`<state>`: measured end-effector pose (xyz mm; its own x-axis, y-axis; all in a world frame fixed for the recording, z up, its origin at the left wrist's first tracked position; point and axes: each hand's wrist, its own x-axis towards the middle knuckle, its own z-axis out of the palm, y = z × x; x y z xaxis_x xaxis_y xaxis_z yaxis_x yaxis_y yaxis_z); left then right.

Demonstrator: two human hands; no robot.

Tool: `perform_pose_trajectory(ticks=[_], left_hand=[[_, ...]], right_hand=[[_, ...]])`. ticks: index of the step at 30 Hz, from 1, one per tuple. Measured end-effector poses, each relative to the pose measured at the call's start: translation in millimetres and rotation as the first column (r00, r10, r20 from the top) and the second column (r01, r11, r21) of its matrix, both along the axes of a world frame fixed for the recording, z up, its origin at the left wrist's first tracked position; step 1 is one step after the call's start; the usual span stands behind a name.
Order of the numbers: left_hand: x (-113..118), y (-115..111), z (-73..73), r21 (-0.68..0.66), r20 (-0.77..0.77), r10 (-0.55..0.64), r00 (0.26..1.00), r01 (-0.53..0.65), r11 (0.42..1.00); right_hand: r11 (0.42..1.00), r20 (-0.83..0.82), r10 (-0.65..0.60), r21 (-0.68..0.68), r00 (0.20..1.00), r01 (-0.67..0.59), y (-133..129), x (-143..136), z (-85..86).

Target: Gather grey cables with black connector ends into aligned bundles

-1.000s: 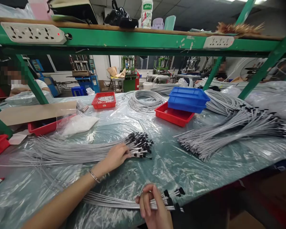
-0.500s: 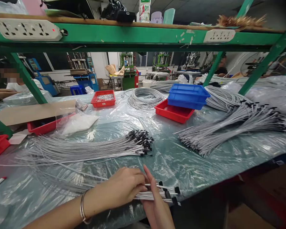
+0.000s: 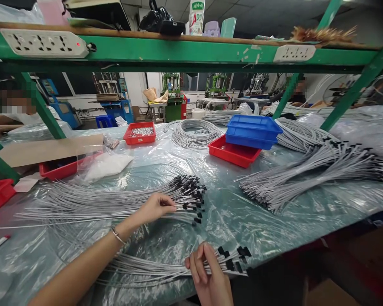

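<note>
Many grey cables (image 3: 108, 199) with black ends lie on the plastic-covered desk (image 3: 268, 233). At their near edge, the left hand (image 3: 172, 208) pinches some, thumb and fingers together. Nearer the camera, the right hand (image 3: 206, 263) curls loosely closed round a smaller bundle (image 3: 153, 267). Farther right lie crossed cable bundles (image 3: 293, 180).

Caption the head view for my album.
Left hand at a large cable bundle, right hand holding a smaller bunch.

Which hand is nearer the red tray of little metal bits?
Left. The left hand is at the cable pile, on the near side of the red tray; the right hand, holding a small bunch, is farther back.
</note>
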<state>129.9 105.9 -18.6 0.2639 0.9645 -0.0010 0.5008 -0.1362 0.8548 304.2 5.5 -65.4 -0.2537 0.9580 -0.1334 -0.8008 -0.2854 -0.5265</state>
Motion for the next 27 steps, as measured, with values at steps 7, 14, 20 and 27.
perform_pose_trajectory(ticks=[7,14,20,27], left_hand=[[19.9,-29.4,15.3,0.182,-0.091,0.019,0.996,-0.003,0.983],[43.1,-67.0,28.1,0.169,-0.359,-0.341,0.869,0.420,0.892],[16.0,-14.9,-17.8,0.336,-0.564,-0.018,0.826,0.249,0.908],[15.0,-0.5,-19.1,0.214,-0.414,-0.084,0.906,0.187,0.959]], right_hand=[[0.996,0.103,-0.086,0.010,0.991,0.086,-2.4,-5.5,0.9],[0.974,0.118,-0.173,-0.125,0.978,0.188,-8.0,-8.7,-0.5],[0.973,0.047,-0.231,0.000,0.972,0.231,-7.8,-7.6,-10.0],[0.985,0.022,-0.172,0.015,0.985,0.172,-8.0,-6.8,-3.9]])
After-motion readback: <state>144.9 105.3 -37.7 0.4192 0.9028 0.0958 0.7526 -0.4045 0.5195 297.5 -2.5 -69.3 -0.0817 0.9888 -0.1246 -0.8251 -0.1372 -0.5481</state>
